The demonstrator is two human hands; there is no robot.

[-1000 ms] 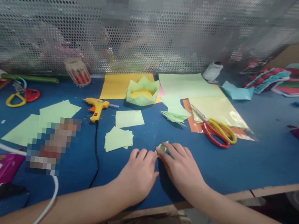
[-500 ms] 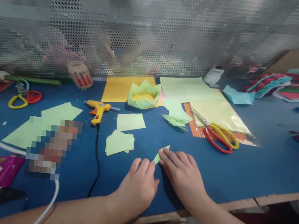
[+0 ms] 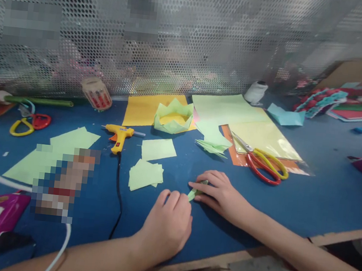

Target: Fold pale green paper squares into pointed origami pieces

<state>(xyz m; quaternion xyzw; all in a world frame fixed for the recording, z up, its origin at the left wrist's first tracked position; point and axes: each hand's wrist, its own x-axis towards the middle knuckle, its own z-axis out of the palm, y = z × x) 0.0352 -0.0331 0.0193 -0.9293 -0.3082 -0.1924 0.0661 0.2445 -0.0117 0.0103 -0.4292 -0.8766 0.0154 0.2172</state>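
Note:
A small folded piece of light green paper (image 3: 192, 194) is between my hands, low over the blue table. My left hand (image 3: 169, 220) is curled closed at its lower left end, where the fingertips hide part of the paper. My right hand (image 3: 218, 194) has its upper end between thumb and fingers, with one finger stretched out past it to the left. Just left of the hands lies a stack of green paper squares (image 3: 146, 176), and behind it a single green paper (image 3: 159, 149). Several folded green pieces (image 3: 212, 147) lie beyond my right hand.
A yellow glue gun (image 3: 121, 137) with a black cord lies left of centre. Scissors with red and yellow handles (image 3: 266, 165) rest on paper sheets at right. A green folded paper ring (image 3: 174, 117) stands at the back before the perforated metal panel (image 3: 191, 37).
My right hand has lifted from lying flat over the paper to holding it between thumb and fingers. The left hand stays at the lower end.

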